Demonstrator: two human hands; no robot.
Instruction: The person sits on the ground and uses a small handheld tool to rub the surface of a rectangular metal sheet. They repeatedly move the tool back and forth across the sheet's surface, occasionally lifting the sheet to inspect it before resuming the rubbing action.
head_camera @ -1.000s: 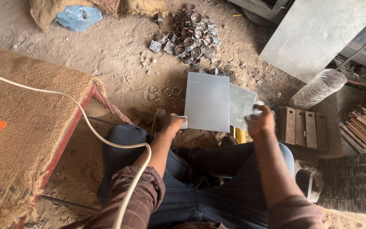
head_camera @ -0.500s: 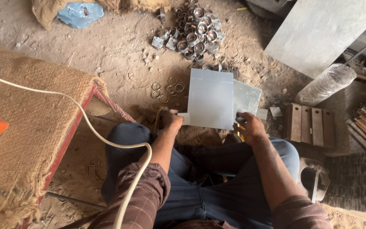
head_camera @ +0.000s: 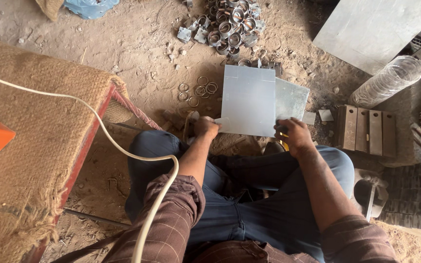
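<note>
Hands (head_camera: 205, 127) (head_camera: 294, 136) gripping metal sheet (head_camera: 247, 100), second sheet (head_camera: 292, 100) seemingly beneath

A dusty dirt floor (head_camera: 137, 53) is carrying everything. A pile of metal fittings (head_camera: 227, 29) is lying on it. Loose wire rings (head_camera: 198, 92) are lying just below that pile.

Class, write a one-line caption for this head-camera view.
Seated person's left hand and right hand hold a metal sheet above a dirt floor.
</note>
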